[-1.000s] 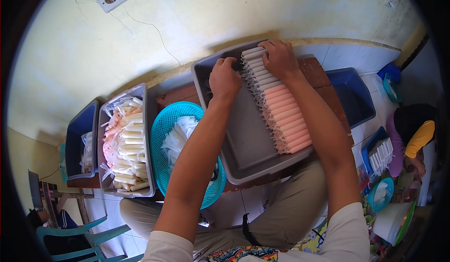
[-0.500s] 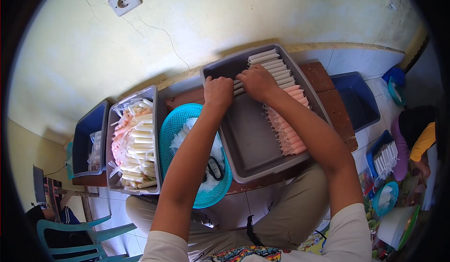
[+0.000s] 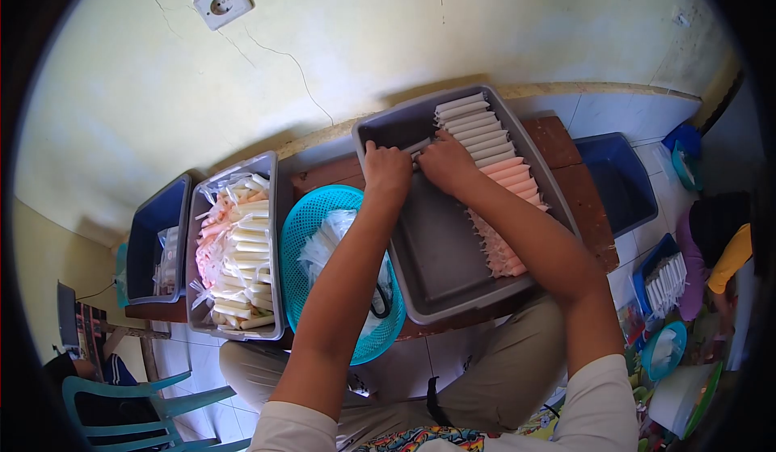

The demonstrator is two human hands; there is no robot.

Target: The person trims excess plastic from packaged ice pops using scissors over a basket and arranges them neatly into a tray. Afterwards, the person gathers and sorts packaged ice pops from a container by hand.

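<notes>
A large grey-brown tray [image 3: 436, 242] lies in front of me. Along its right side runs a row of slim filled plastic ice pops, white ones [image 3: 474, 133] at the far end and pink ones [image 3: 513, 179] nearer me. Both my hands reach into the tray's far left part. My left hand [image 3: 388, 169] and my right hand [image 3: 447, 161] have curled fingers and face each other closely. A pale whitish ice pop [image 3: 418, 147] spans the gap between them, its ends at my fingers. My fingers partly hide it.
Left of the tray, a turquoise basket [image 3: 295, 230] holds clear plastic bags and black-handled scissors [image 3: 381, 298]. Beyond it stand a grey bin [image 3: 275, 250] heaped with pink and cream ice pops and a dark blue bin [image 3: 141, 242]. A person in yellow sleeves [image 3: 731, 258] is at far right.
The whole view has shifted slightly. My hands stay over the tray's far left part, and the pale ice pop between them now shows more clearly.
</notes>
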